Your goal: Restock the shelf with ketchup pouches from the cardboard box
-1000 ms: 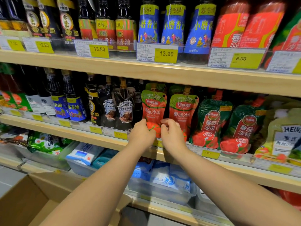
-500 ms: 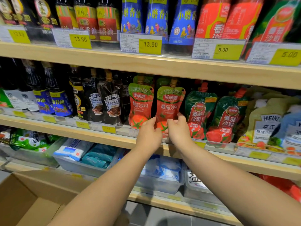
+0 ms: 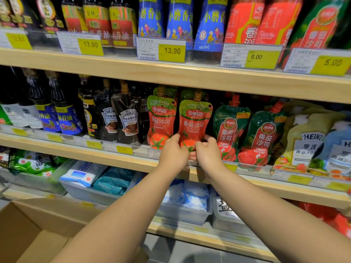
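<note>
I see the red ketchup pouch (image 3: 195, 122) standing upright at the front of the middle shelf (image 3: 133, 160), just beside a matching pouch (image 3: 161, 120) on its left. My left hand (image 3: 173, 154) and right hand (image 3: 208, 154) meet at its lower edge, fingers clamped on its bottom corners. Green ketchup pouches (image 3: 230, 130) stand to the right, dark Heinz sauce pouches (image 3: 127, 122) to the left. The cardboard box (image 3: 24, 240) sits open, low at left.

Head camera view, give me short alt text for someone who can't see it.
Both hands, left hand and right hand, grip the bottom of a red ketchup pouch standing upright on the middle shelf, beside a matching pouch. An open cardboard box sits lower left.
</note>
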`<state>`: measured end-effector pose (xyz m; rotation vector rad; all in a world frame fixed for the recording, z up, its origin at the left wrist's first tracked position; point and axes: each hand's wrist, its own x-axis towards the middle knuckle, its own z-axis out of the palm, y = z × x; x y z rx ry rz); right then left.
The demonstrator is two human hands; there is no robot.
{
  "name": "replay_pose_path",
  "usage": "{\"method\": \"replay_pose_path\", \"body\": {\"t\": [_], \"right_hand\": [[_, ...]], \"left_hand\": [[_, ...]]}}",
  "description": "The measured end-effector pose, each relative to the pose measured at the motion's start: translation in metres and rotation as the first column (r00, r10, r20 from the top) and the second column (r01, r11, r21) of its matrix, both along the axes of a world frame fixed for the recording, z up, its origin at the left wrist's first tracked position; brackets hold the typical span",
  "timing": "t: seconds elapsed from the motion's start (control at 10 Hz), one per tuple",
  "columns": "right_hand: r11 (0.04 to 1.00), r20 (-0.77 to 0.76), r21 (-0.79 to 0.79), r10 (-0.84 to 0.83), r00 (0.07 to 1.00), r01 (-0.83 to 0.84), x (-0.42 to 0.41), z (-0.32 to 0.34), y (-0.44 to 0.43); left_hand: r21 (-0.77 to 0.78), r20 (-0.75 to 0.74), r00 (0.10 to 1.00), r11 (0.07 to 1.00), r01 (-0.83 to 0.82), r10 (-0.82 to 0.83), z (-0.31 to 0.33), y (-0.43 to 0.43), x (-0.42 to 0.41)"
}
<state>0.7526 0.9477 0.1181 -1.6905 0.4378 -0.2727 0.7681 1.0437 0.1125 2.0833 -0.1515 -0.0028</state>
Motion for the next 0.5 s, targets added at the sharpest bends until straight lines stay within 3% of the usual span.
{"method": "replay_pose_path", "body": {"t": [0.2, 0.5], "right_hand": [[0.988, 0.092, -0.153, -0.002, 0.996, 0.016, -0.01, 0.0, -0.002], [0.94, 0.303, -0.301, 0.255, 0.918, -0.162, -0.011, -0.021, 0.03]], "left_hand": [[-0.101, 0.047, 0.995, 0.992, -0.081, 0.086, -0.002, 0.011, 0.007], [-0.222, 0.173, 0.954, 0.954, -0.203, 0.244, -0.027, 0.05, 0.011]]}}
